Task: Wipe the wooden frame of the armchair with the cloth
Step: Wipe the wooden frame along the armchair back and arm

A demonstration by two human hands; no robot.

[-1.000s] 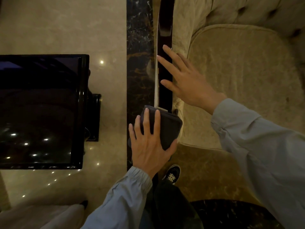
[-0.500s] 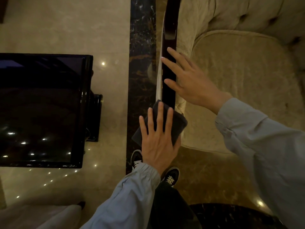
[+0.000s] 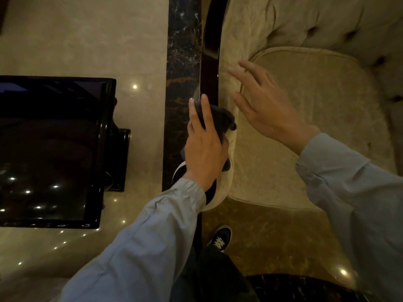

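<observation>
Farthest left of the armrest [image 3: 211,40] stands a glossy black table [image 3: 54,149], its top mirroring small ceiling lights. Between the table and the armrest runs pale marble floor [image 3: 87,35], then a dark veined marble strip [image 3: 181,51] that lies just beside the armrest.

The armrest is the dark, polished wooden frame of the armchair, a narrow curved rail running from the top of the view down toward the person. The left hand [image 3: 204,144] lies on it, palm down, pressing a dark cloth [image 3: 220,118] flat against the wood. The fingers [image 3: 204,110] are stretched out and close together, pointing up along the rail, while the thumb sits at the right edge of the cloth. The cloth covers the rail under the hand and bulges out past the rail on the side of the seat. A grey-blue sleeve [image 3: 152,236] covers the arm down to the wrist.

Right of the armrest is the cream upholstered inner side of the chair, and beyond it the seat cushion [image 3: 327,105]. The right hand [image 3: 268,114] is over that padding, just beside the rail, open with fingers loosely spread and holding nothing; I cannot tell whether it touches the fabric. It is slightly blurred. Below the armrest, a black sneaker [image 3: 220,238] with white laces stands on brown marble.
</observation>
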